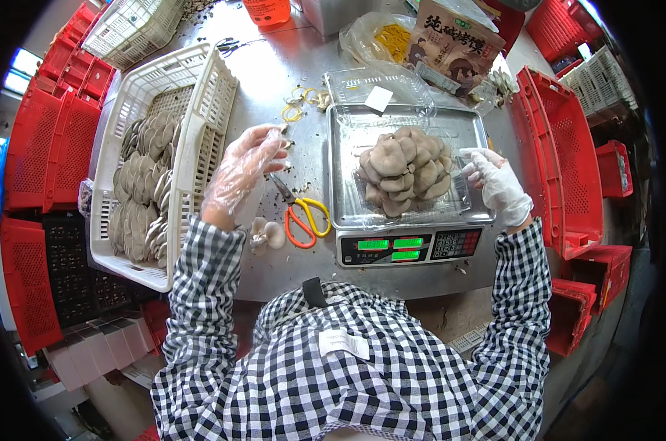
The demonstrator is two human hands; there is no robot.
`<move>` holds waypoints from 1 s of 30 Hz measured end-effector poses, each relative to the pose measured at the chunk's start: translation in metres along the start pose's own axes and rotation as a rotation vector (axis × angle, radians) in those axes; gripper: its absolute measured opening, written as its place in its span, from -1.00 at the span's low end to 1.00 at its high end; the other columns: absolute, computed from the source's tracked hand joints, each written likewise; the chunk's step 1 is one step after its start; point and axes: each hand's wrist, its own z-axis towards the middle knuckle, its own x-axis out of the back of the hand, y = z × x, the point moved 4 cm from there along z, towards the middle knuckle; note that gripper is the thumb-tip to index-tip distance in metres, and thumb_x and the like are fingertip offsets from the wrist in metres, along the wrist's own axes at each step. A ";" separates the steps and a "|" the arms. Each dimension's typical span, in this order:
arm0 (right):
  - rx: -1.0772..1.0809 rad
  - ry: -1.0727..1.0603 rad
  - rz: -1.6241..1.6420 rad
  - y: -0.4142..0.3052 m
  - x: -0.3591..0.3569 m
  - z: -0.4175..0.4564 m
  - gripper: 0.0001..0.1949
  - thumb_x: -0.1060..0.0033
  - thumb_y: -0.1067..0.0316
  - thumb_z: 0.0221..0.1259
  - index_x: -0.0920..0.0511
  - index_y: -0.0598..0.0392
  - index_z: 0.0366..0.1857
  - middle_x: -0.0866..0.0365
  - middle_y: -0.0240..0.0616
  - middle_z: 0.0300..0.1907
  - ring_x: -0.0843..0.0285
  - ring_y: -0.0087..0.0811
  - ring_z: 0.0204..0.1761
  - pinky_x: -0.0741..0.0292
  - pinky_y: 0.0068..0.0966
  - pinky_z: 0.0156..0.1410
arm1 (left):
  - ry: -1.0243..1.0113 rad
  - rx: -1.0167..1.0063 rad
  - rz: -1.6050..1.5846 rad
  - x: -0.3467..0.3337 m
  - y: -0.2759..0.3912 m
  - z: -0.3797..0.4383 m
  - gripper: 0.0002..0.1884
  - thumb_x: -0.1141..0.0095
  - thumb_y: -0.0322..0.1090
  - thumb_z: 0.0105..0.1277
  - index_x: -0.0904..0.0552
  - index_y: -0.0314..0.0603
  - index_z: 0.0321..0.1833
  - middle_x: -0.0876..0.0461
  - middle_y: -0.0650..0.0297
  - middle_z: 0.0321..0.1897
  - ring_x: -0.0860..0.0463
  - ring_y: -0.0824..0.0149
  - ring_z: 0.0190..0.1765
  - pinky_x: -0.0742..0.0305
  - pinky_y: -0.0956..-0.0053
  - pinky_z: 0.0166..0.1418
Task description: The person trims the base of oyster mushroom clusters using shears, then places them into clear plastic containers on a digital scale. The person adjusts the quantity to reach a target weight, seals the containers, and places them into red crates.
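Observation:
A cluster of grey-brown oyster mushrooms (402, 168) lies in a clear plastic clamshell box (461, 190), its lid (410, 96) folded back, on the steel pan of a digital scale (347, 218). My right hand (495, 184), in a thin clear glove, is just right of the cluster, index finger extended and the others loosely curled. My left hand (247, 165), gloved too, hovers left of the scale with bent fingers. Small scraps show by its fingertips; whether it pinches one is unclear. Below it lie scissors (302, 223) with red and yellow handles and a few loose mushrooms (267, 236).
At left, a white plastic crate (132, 273) holds rows of oyster mushrooms (143, 182). Rubber bands (293, 112), dark scissors (231, 46) and a bag of yellow bands (392, 41) lie farther back, near a printed package (454, 41). Red crates (564, 165) flank the steel table (267, 275).

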 end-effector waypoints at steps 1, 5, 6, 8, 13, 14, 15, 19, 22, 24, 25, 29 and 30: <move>-0.016 0.008 0.015 0.003 -0.003 -0.007 -0.68 -0.07 0.20 0.66 -0.58 0.14 0.26 -0.60 -0.46 -0.27 -0.41 -0.79 -0.37 -0.36 -0.84 -0.34 | -0.013 0.000 -0.019 -0.005 0.004 0.004 -0.47 -0.22 0.02 0.54 -0.56 -0.28 0.32 -0.68 0.07 0.09 -0.72 0.23 0.11 -0.68 0.32 0.23; 0.017 0.098 0.084 0.011 -0.009 -0.025 -0.79 -0.11 0.29 0.62 -0.62 0.14 0.11 -0.60 -0.45 -0.32 -0.40 -0.78 -0.44 -0.37 -0.80 -0.38 | -0.053 -0.036 -0.001 -0.029 0.009 0.015 -0.47 -0.22 0.00 0.54 -0.55 -0.29 0.34 -0.66 0.06 0.12 -0.71 0.24 0.14 -0.67 0.33 0.23; 0.030 0.127 0.053 0.012 -0.007 -0.027 -0.79 -0.11 0.28 0.62 -0.62 0.13 0.11 -0.60 -0.45 -0.31 -0.38 -0.78 -0.45 -0.36 -0.80 -0.38 | -0.054 -0.049 0.022 -0.037 0.013 0.016 -0.47 -0.22 0.00 0.55 -0.55 -0.28 0.34 -0.66 0.06 0.13 -0.71 0.24 0.15 -0.67 0.34 0.23; 0.012 0.079 0.118 0.023 0.002 -0.026 -0.77 -0.11 0.25 0.63 -0.62 0.11 0.12 -0.60 -0.44 -0.31 -0.42 -0.74 -0.46 -0.40 -0.75 -0.38 | -0.059 -0.098 0.063 -0.052 0.015 0.020 -0.51 -0.19 -0.04 0.57 -0.56 -0.28 0.35 -0.65 0.05 0.16 -0.69 0.26 0.18 -0.66 0.34 0.25; 0.036 0.081 -0.019 0.020 -0.024 -0.037 -0.70 -0.09 0.17 0.64 -0.63 0.06 0.23 -0.56 -0.58 -0.32 -0.37 -0.80 -0.44 -0.34 -0.79 -0.40 | -0.090 -0.377 0.358 -0.099 0.031 0.029 -0.53 -0.14 -0.06 0.59 -0.55 -0.21 0.38 -0.71 0.05 0.11 -0.70 0.19 0.19 -0.57 0.28 0.29; 0.065 0.080 -0.078 0.021 -0.028 -0.038 -0.70 -0.09 0.17 0.64 -0.63 0.05 0.23 -0.56 -0.58 -0.32 -0.37 -0.80 -0.45 -0.35 -0.78 -0.41 | -0.070 -0.499 0.544 -0.108 0.038 0.027 -0.55 -0.11 -0.09 0.59 -0.55 -0.20 0.39 -0.68 0.02 0.17 -0.66 0.09 0.26 -0.51 0.22 0.37; 0.095 0.077 -0.136 0.021 -0.030 -0.037 -0.70 -0.09 0.17 0.64 -0.63 0.04 0.23 -0.56 -0.59 -0.32 -0.36 -0.80 -0.45 -0.35 -0.77 -0.41 | -0.080 -0.546 0.541 -0.116 0.038 0.027 -0.56 -0.09 -0.09 0.60 -0.55 -0.19 0.39 -0.66 0.00 0.20 -0.63 0.06 0.29 -0.48 0.20 0.40; 0.210 0.197 -0.236 0.021 -0.020 -0.032 -0.69 -0.09 0.18 0.60 -0.62 0.18 0.13 -0.68 -0.36 -0.20 -0.61 -0.55 -0.20 -0.56 -0.55 -0.07 | -0.088 -0.758 0.566 -0.136 0.043 0.021 -0.62 0.01 -0.16 0.63 -0.56 -0.24 0.34 -0.60 -0.03 0.25 -0.55 -0.05 0.34 -0.43 0.17 0.44; 0.568 0.422 -0.617 -0.003 -0.028 -0.045 -0.66 -0.15 0.17 0.51 -0.65 0.20 0.13 -0.71 -0.04 -0.07 -0.69 -0.20 0.02 -0.57 -0.32 0.18 | -0.013 -0.879 0.555 -0.132 0.034 0.027 -0.69 0.03 -0.33 0.61 -0.53 -0.37 0.26 -0.61 -0.08 0.19 -0.60 -0.14 0.24 -0.51 0.12 0.35; 0.722 0.415 -0.660 -0.018 -0.044 -0.047 -0.60 -0.18 0.12 0.49 -0.63 0.18 0.20 -0.69 -0.03 0.00 -0.69 -0.14 0.05 -0.55 -0.31 0.24 | 0.005 -0.888 0.534 -0.132 0.027 0.022 -0.62 0.08 -0.24 0.63 -0.52 -0.36 0.32 -0.61 -0.07 0.23 -0.60 -0.03 0.28 -0.49 0.19 0.38; 0.776 0.422 -0.668 -0.019 -0.050 -0.045 -0.58 -0.18 0.10 0.48 -0.61 0.18 0.23 -0.68 -0.02 0.03 -0.69 -0.13 0.06 -0.55 -0.31 0.26 | -0.012 -0.821 0.500 -0.138 0.023 0.017 -0.61 0.08 -0.22 0.63 -0.52 -0.33 0.33 -0.61 -0.06 0.23 -0.60 -0.02 0.28 -0.48 0.21 0.39; 0.635 0.322 -0.363 0.022 -0.062 -0.011 -0.61 -0.02 0.24 0.64 -0.50 0.23 0.35 -0.68 -0.06 0.16 -0.65 -0.21 0.20 -0.52 -0.38 0.32 | -0.023 -0.730 0.716 -0.169 0.021 0.013 -0.58 0.05 -0.17 0.64 -0.51 -0.26 0.39 -0.62 -0.06 0.25 -0.61 -0.03 0.29 -0.43 0.21 0.44; 0.685 0.378 -0.481 0.026 -0.064 -0.010 -0.63 0.10 0.25 0.70 -0.50 0.23 0.35 -0.68 -0.07 0.18 -0.63 -0.25 0.24 -0.52 -0.38 0.34 | -0.010 -0.784 0.661 -0.173 0.019 0.007 -0.54 -0.08 -0.18 0.55 -0.50 -0.31 0.38 -0.62 -0.10 0.23 -0.61 -0.10 0.28 -0.43 0.14 0.44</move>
